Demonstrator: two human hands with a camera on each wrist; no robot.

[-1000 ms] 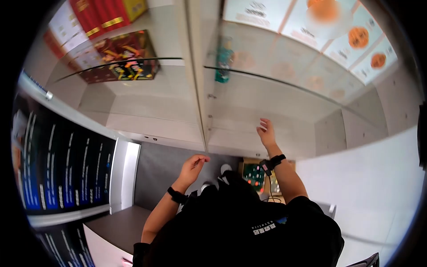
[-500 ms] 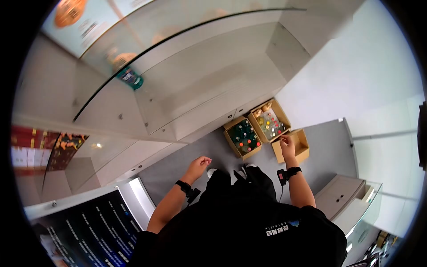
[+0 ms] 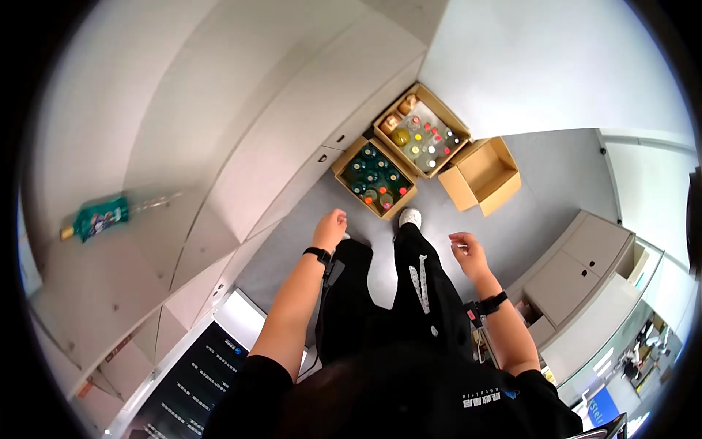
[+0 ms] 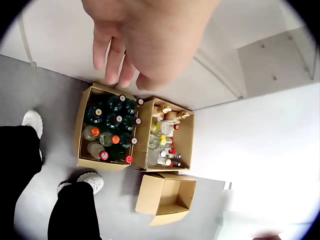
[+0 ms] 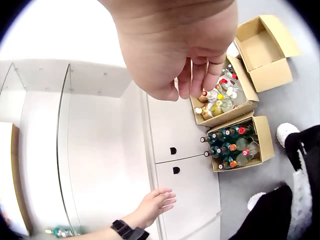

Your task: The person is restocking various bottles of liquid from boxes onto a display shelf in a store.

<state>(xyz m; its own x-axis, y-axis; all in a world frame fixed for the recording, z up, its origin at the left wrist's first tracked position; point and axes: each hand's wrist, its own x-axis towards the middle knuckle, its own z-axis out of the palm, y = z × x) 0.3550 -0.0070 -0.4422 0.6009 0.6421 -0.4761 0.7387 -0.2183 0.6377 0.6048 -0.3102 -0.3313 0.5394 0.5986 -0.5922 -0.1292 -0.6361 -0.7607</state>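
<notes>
Both hands hang in the air, holding nothing. My left hand [image 3: 330, 230] is near the box of teal bottles [image 3: 376, 178] in the head view, its fingers loosely bent. My right hand [image 3: 469, 255] is lower right of the boxes, fingers relaxed and a little curled. In the left wrist view the left hand [image 4: 145, 42] has its fingers hanging loose above the boxes. Clear bottles with red, yellow and white caps stand in a second box [image 3: 448, 170], beside the first. A third box [image 3: 479, 175] is open, with its bare inside showing.
A teal bottle [image 3: 101, 218] stands on the cabinet shelf at the left. Closed cabinet doors [image 3: 292, 192] run beside the boxes. A low cabinet [image 3: 567, 263] stands at the right, a dark display board [image 3: 197, 388] at the lower left. Grey floor [image 3: 548, 172] lies beyond the third box.
The view has swung down and right from the shelves to the boxes on the floor. The right hand has gone from in front of the shelf to above the floor, still holding nothing.
</notes>
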